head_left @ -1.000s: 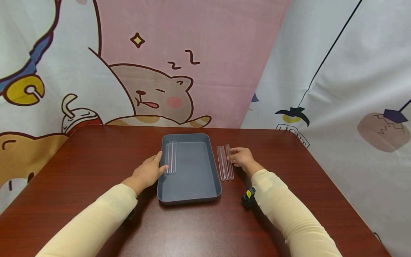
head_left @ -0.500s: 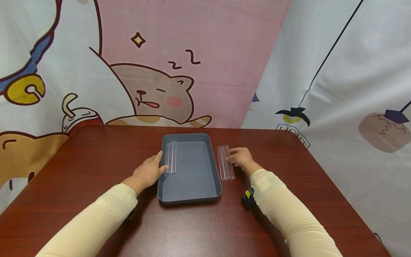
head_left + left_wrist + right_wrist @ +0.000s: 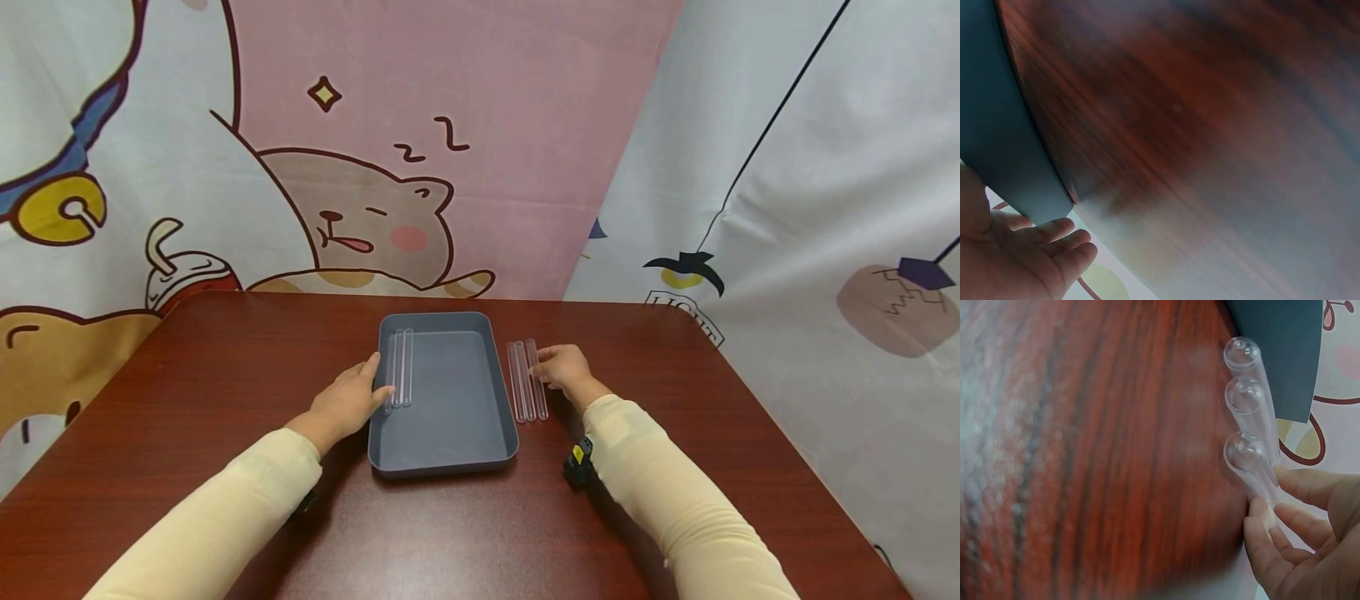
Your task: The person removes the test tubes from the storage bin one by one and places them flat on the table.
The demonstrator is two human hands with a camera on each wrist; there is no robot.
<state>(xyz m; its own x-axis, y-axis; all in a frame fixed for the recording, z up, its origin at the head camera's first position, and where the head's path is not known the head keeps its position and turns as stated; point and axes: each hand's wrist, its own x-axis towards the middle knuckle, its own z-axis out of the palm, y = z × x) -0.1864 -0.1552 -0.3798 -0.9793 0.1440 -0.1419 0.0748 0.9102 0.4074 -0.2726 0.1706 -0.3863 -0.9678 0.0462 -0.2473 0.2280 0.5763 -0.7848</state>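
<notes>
A grey tray (image 3: 442, 433) sits near the centre of the frame on a dark red-brown table (image 3: 480, 542). Inside it, along its left wall, three clear tubes (image 3: 407, 367) lie side by side, the leftmost partly covered by the left hand (image 3: 346, 402). That hand rests at the tray's left rim, thumb reaching over the edge; in the left wrist view its fingers, lower left, are loosely extended beside the outer wall. Just right of the tray, three more tubes (image 3: 519, 392) lie on the table, long sides roughly parallel. The right hand (image 3: 562, 367) pinches the rightmost of these near its far end; the right wrist view shows the tubes' rounded ends right of centre, with the fingers at lower right. Both sleeves (image 3: 217, 508) are pale yellow, and a black device (image 3: 578, 464) shows beneath the right one. Behind the table hangs a printed cloth (image 3: 525, 150), with a sleeping bear (image 3: 375, 208) at upper centre-left.
</notes>
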